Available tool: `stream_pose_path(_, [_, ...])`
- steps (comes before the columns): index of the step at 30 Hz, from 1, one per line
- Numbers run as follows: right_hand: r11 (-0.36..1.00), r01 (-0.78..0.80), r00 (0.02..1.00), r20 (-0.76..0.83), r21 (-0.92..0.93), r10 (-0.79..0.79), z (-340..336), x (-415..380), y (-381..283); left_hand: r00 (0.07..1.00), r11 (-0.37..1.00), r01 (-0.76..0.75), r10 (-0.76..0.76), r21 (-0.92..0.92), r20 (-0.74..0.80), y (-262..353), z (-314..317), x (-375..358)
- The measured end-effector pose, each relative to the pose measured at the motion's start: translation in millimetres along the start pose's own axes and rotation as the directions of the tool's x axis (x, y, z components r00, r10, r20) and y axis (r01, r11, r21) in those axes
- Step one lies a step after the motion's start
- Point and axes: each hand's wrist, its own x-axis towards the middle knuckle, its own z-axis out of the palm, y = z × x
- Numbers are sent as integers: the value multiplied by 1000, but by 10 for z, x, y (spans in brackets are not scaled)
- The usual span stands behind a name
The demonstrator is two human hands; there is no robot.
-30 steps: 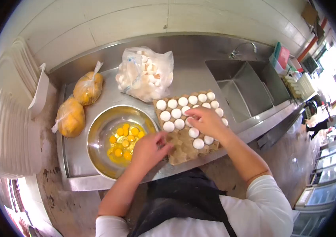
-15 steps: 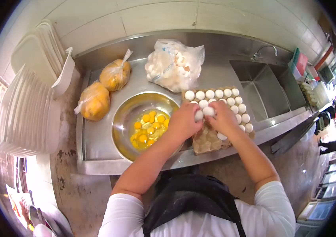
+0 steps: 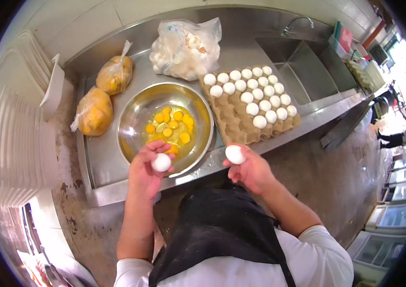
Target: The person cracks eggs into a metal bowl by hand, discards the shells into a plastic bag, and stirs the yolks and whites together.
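Note:
My left hand (image 3: 146,168) is closed around a white egg (image 3: 161,162), over the near rim of a wide steel bowl (image 3: 131,107). Inside that bowl lie several raw yolks (image 3: 167,132) in clear egg white. Another white egg (image 3: 235,154) is gripped in my right hand (image 3: 253,172), just in front of the counter edge and the cardboard egg tray (image 3: 231,112). Whole white eggs (image 3: 265,105) fill the far row and the right side of the tray; its near left cups hold none.
Behind the bowl stands a clear plastic bag (image 3: 184,50) of eggshells. Two tied bags of something yellow-orange (image 3: 94,112) sit left of the bowl. A double sink (image 3: 281,62) with a tap (image 3: 298,21) is at right. Stacked white trays (image 3: 21,143) stand at far left.
Both hands have left the egg tray and moved toward me, each with an egg. My left hand is now by the bowl. The view has shifted, so the counter appears higher.

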Motion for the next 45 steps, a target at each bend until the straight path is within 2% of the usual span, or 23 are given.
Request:
stream_pose_path(1, [1000, 6, 1000, -5, 1, -6, -19, -29, 146, 999, 1000, -3, 3, 16, -37, 9, -55, -19])
stream_pose_path(2, [795, 304, 925, -35, -524, -377, -39, -45, 311, 997, 999, -7, 10, 34, -74, 14, -80, -31])
stream_pose_path(3, [272, 402, 740, 135, -875, -659, -69, -51, 434, 994, 996, -34, 41, 77, -99, 17, -40, -53])
stream_pose_path(4, [270, 404, 736, 136, -874, -663, -118, -51, 502, 995, 996, -35, 43, 80, -95, 32, -31, -63])
stream_pose_path(6, [34, 388, 693, 267, -921, -669, -192, -55, 586, 994, 983, -53, 68, 174, -80, 62, -15, -78])
stream_pose_path(7, [-28, 365, 672, 284, -931, -684, -194, -53, 625, 994, 983, -55, 70, 177, -79, 74, 5, -83])
stream_pose_path(8, [-26, 367, 670, 284, -930, -686, -190, -39, 649, 995, 974, -55, 71, 220, -65, 80, 35, -87])
stream_pose_path(10, [-202, 409, 549, 416, -890, -725, -180, -3, 683, 996, 961, -53, 69, 270, -50, 62, 73, -105])
stream_pose_path(11, [-197, 407, 545, 410, -892, -731, -224, 41, 721, 998, 955, -36, 50, 293, -40, 49, 90, -113])
stream_pose_path(13, [-234, 317, 612, 387, -919, -689, -298, 126, 770, 1000, 945, -15, 22, 326, -16, 19, 125, -116])
stream_pose_path(17, [-248, 337, 579, 408, -908, -706, -202, 145, 763, 999, 900, -10, -7, 435, 37, -65, 102, -95])
stream_pose_path(19, [254, 425, 670, 114, -869, -733, 26, 169, 728, 997, 872, -39, 2, 487, 76, -105, 80, -30])
stream_pose_path(20, [248, 428, 672, 123, -869, -730, 148, 179, 661, 988, 796, -110, 22, 595, 153, -134, 77, 19])
stream_pose_path(21, [606, 401, 821, -25, -687, -571, 279, 201, 561, 973, 703, -186, 33, 686, 230, -149, 92, 52])
stream_pose_path(22, [869, 277, 934, -96, -410, -343, 390, 243, 476, 973, 707, -193, 46, 681, 228, -144, 129, 79])
stream_pose_path(23, [944, 220, 971, -39, -244, -237, 473, 302, 424, 956, 604, -267, 70, 751, 284, -134, 174, 113])
stream_pose_path(25, [960, 185, 982, 3, -212, -188, 614, 390, 328, 929, 418, -367, 128, 831, 346, -111, 259, 168])
stream_pose_path(29, [962, 166, 986, 60, -216, -157, 750, 589, 277, 920, 409, -390, 195, 825, 338, 5, 285, 223])
stream_pose_path(31, [953, 176, 983, 88, -246, -158, 784, 671, 255, 903, 329, -422, 238, 845, 358, 37, 237, 273])
stream_pose_path(32, [921, 188, 982, 78, -340, -172, 815, 705, 232, 902, 330, -420, 251, 845, 350, 61, 232, 278])
stream_pose_path(34, [880, 196, 981, 76, -433, -181, 850, 768, 189, 827, 142, -524, 321, 840, 462, 109, 231, 278])
stream_pose_path(36, [786, 204, 979, 97, -584, -181, 846, 820, 146, 837, 114, -504, 309, 856, 452, 162, 242, 276])
stream_pose_path(45, [727, 110, 994, 88, -678, -69, 883, 1021, 18, 865, -5, -426, 292, 905, 409, 158, 192, 381])
